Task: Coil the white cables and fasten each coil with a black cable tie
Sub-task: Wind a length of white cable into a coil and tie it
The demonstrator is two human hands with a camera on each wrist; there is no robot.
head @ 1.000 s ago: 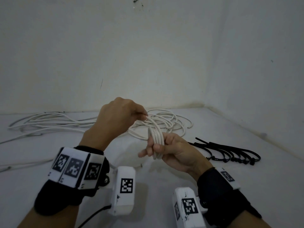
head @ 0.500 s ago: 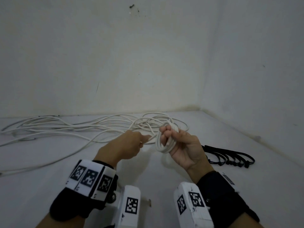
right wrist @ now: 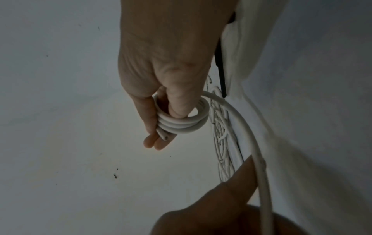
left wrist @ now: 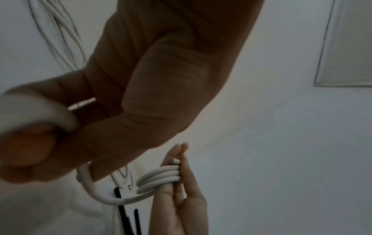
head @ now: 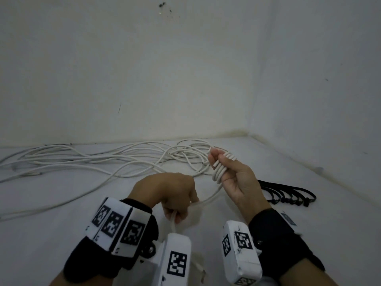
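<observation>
Holding a small coil (head: 220, 170) of white cable wound in several turns around its extended fingers, the right hand (head: 237, 182) is raised above the white surface (head: 309, 203) in the head view, thumb pressed against the turns. From the coil a free length of cable (head: 210, 198) drops toward the left hand (head: 169, 193), which is clenched around it nearer the person than the coil. Beyond the coil, toward the wall (head: 144, 79), the loose white cables (head: 103, 159) sprawl over the surface. Beside the right hand, on the side away from the coil's free length, a row of black cable ties (head: 288, 195) lies flat.

From the left wrist, the left hand (left wrist: 141, 95) fills the upper picture, blurred, its fingers closed on the cable (left wrist: 40, 109). Below it the right hand (left wrist: 179, 198) shows edge-on, with the coil (left wrist: 159, 178) stacked around the fingers and the cut cable end (left wrist: 174, 160) poking up above the turns. Black cable ties (left wrist: 122, 211) show below the coil.

From the right wrist, the right hand (right wrist: 171, 63) grips the coil (right wrist: 181, 124), thumb through its middle, fingers straight behind it. The cable (right wrist: 251, 143) arcs from the coil to the left hand (right wrist: 231, 206) at the lower edge. Behind the coil lie loose white cables (right wrist: 223, 143).
</observation>
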